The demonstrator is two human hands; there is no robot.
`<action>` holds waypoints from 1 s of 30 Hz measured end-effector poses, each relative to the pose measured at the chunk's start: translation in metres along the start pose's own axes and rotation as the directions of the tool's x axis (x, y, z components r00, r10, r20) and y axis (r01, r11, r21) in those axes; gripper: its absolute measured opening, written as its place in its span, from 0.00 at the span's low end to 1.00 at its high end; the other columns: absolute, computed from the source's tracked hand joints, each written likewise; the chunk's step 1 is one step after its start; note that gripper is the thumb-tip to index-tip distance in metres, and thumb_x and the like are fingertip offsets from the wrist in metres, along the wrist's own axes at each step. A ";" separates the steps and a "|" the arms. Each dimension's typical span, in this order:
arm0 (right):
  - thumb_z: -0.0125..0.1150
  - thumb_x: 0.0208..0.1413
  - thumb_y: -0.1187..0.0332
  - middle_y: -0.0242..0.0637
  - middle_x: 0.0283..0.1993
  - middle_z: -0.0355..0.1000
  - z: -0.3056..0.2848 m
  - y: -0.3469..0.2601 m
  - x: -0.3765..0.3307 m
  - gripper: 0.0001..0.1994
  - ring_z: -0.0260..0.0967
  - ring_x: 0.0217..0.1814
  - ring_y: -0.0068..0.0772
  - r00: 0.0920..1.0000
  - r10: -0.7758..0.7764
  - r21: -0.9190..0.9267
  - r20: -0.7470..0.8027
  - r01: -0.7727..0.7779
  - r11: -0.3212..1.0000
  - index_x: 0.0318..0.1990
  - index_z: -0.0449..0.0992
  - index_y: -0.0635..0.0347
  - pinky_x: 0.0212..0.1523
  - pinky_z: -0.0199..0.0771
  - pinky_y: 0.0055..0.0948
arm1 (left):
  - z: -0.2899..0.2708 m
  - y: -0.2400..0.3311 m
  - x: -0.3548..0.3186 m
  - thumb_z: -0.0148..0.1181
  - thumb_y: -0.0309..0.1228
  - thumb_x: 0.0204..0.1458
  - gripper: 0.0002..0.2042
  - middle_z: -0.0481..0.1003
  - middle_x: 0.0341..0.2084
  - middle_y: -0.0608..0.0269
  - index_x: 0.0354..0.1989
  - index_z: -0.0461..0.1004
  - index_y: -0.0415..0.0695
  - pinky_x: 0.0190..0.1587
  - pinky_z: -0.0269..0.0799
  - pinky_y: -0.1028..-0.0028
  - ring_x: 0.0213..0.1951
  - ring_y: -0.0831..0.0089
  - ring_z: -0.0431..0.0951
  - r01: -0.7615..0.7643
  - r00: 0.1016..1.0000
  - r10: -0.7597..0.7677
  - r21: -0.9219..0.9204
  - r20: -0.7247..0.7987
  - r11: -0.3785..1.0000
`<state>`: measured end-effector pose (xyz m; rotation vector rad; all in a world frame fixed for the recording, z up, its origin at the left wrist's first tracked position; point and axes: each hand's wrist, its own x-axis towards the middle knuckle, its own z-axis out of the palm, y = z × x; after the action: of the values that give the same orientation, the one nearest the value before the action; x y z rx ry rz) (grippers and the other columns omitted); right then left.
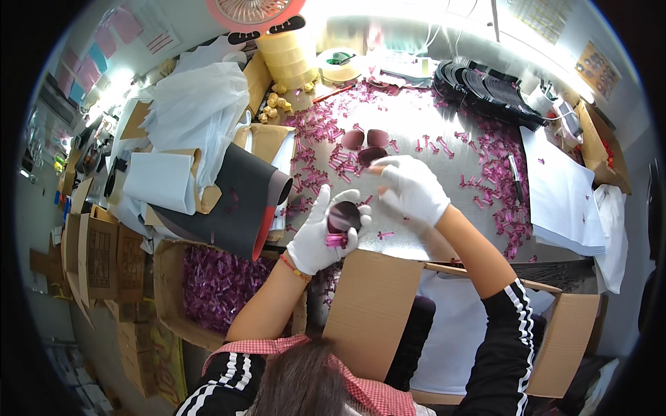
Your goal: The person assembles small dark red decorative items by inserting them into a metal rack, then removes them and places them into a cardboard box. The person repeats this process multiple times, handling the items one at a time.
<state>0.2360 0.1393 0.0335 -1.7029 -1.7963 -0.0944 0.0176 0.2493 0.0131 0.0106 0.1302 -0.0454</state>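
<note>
My left hand (320, 239), in a white glove, is closed around a dark round sunglass lens (343, 217). Small pink clear plastic pieces (336, 240) show below the lens, in the same palm. My right hand (415, 188), also gloved, is over the metal worktop (444, 163), farther away and to the right. Motion smears its fingers, so whether they grip anything is unclear. Just past its fingertips is a dark lens (373, 156), partly behind them. Beyond lie two more tinted lenses, one on the left (352, 140) and one on the right (377, 139).
Loose pink pieces (503, 201) litter the worktop. More fill a carton (163, 288) at lower left. An open cardboard box (374, 291) stands close in front of me. Black curved parts (479, 90), a pen (516, 179) and white sheets (565, 191) lie right; tape rolls (288, 62) stand behind.
</note>
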 end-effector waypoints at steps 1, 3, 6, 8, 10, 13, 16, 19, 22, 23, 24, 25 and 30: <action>0.66 0.48 0.65 0.40 0.50 0.76 0.008 0.014 0.001 0.15 0.72 0.53 0.44 0.994 0.111 -0.075 0.020 -0.109 0.991 0.45 0.79 0.58 0.54 0.72 0.40 | -0.004 0.002 0.001 0.43 0.58 0.63 0.26 0.70 0.51 0.60 0.55 0.71 0.51 0.43 0.75 0.72 0.52 0.66 0.71 -0.039 0.999 0.039 -0.009 0.013 0.999; 0.68 0.48 0.61 0.38 0.48 0.76 0.018 0.026 0.012 0.17 0.72 0.52 0.42 0.968 0.250 -0.180 -0.017 -0.249 0.952 0.44 0.80 0.57 0.54 0.73 0.39 | -0.007 0.004 0.004 0.47 0.54 0.64 0.22 0.70 0.48 0.61 0.51 0.73 0.49 0.41 0.75 0.74 0.51 0.68 0.71 -0.112 0.993 0.113 -0.024 0.036 0.993; 0.69 0.49 0.57 0.37 0.46 0.75 0.029 0.033 0.030 0.20 0.73 0.49 0.42 0.961 0.268 -0.341 0.064 -0.232 0.911 0.48 0.79 0.55 0.50 0.74 0.40 | -0.010 0.003 0.004 0.50 0.49 0.64 0.17 0.70 0.45 0.62 0.46 0.73 0.49 0.39 0.76 0.77 0.48 0.69 0.73 -0.201 0.977 0.204 0.043 -0.064 0.979; 0.68 0.49 0.54 0.37 0.43 0.74 0.034 0.035 0.047 0.20 0.73 0.48 0.41 0.953 0.220 -0.464 0.210 -0.101 0.880 0.46 0.80 0.54 0.47 0.74 0.40 | -0.007 0.001 0.004 0.52 0.48 0.64 0.15 0.71 0.43 0.63 0.43 0.73 0.49 0.40 0.77 0.76 0.47 0.68 0.74 -0.270 0.950 0.284 0.116 -0.130 0.956; 0.65 0.51 0.51 0.35 0.38 0.74 0.036 0.032 0.056 0.17 0.73 0.43 0.40 0.954 0.090 -0.570 0.285 0.093 0.816 0.40 0.81 0.52 0.43 0.73 0.39 | -0.002 0.002 0.003 0.52 0.48 0.64 0.15 0.71 0.42 0.64 0.42 0.73 0.49 0.40 0.78 0.76 0.47 0.69 0.74 -0.310 0.920 0.343 0.187 -0.186 0.932; 0.63 0.53 0.57 0.38 0.34 0.75 0.038 0.043 0.052 0.12 0.74 0.42 0.41 0.971 0.030 -0.548 0.239 0.110 0.829 0.37 0.80 0.56 0.40 0.76 0.37 | -0.003 0.004 0.004 0.51 0.48 0.64 0.15 0.71 0.41 0.66 0.43 0.73 0.50 0.41 0.79 0.75 0.46 0.70 0.75 -0.330 0.919 0.364 0.211 -0.150 0.920; 0.59 0.57 0.60 0.39 0.32 0.76 0.037 0.038 0.045 0.09 0.77 0.31 0.44 0.999 0.046 -0.423 0.013 -0.036 0.906 0.36 0.79 0.53 0.31 0.76 0.41 | -0.005 0.006 0.004 0.48 0.48 0.66 0.15 0.72 0.40 0.66 0.47 0.70 0.50 0.45 0.79 0.71 0.46 0.68 0.75 -0.390 0.896 0.425 0.234 -0.126 0.891; 0.60 0.57 0.57 0.38 0.34 0.76 0.022 -0.013 0.037 0.11 0.78 0.32 0.45 0.978 0.187 -0.216 -0.090 -0.203 0.955 0.39 0.78 0.52 0.31 0.77 0.41 | -0.006 0.000 0.016 0.47 0.48 0.66 0.16 0.72 0.41 0.64 0.51 0.68 0.52 0.49 0.78 0.67 0.46 0.67 0.75 -0.506 0.788 0.578 0.312 -0.213 0.804; 0.61 0.54 0.46 0.42 0.38 0.76 0.007 -0.070 0.036 0.20 0.78 0.38 0.47 0.922 0.359 -0.133 0.142 -0.342 0.930 0.42 0.78 0.53 0.39 0.78 0.42 | -0.001 -0.008 0.020 0.49 0.54 0.63 0.21 0.73 0.46 0.64 0.56 0.66 0.55 0.52 0.76 0.62 0.49 0.67 0.75 -0.494 0.809 0.565 0.333 -0.162 0.803; 0.61 0.53 0.42 0.43 0.40 0.76 0.000 -0.085 0.039 0.24 0.78 0.42 0.48 0.871 0.416 -0.161 0.263 -0.385 0.909 0.43 0.78 0.53 0.42 0.78 0.42 | 0.006 -0.012 0.022 0.48 0.55 0.63 0.22 0.73 0.48 0.65 0.58 0.66 0.56 0.53 0.76 0.62 0.50 0.67 0.75 -0.464 0.825 0.541 0.353 -0.163 0.813; 0.59 0.51 0.36 0.45 0.44 0.75 -0.007 -0.095 0.043 0.29 0.77 0.45 0.49 0.816 0.460 -0.184 0.351 -0.422 0.888 0.42 0.79 0.55 0.46 0.77 0.44 | -0.001 -0.011 0.022 0.47 0.57 0.63 0.23 0.73 0.49 0.66 0.58 0.66 0.57 0.52 0.76 0.63 0.51 0.68 0.75 -0.441 0.845 0.516 0.363 -0.142 0.821; 0.59 0.52 0.39 0.46 0.41 0.76 -0.006 -0.098 0.039 0.27 0.77 0.43 0.50 0.872 0.425 -0.137 0.244 -0.403 0.905 0.39 0.79 0.57 0.44 0.77 0.43 | -0.008 -0.009 0.022 0.46 0.58 0.62 0.24 0.73 0.50 0.67 0.59 0.66 0.59 0.51 0.77 0.63 0.52 0.69 0.75 -0.420 0.862 0.492 0.373 -0.123 0.828; 0.61 0.56 0.49 0.48 0.42 0.76 -0.009 -0.018 0.048 0.19 0.75 0.46 0.50 0.838 0.497 -0.096 0.224 -0.489 0.867 0.41 0.82 0.55 0.48 0.75 0.44 | -0.006 -0.004 0.019 0.54 0.50 0.62 0.14 0.73 0.40 0.69 0.43 0.72 0.54 0.43 0.78 0.74 0.46 0.73 0.75 -0.379 0.913 0.387 0.083 -0.126 0.921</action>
<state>0.2257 0.1742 0.0717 -2.2293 -1.4571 0.3206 0.0350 0.2443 0.0046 0.0964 0.2661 0.3468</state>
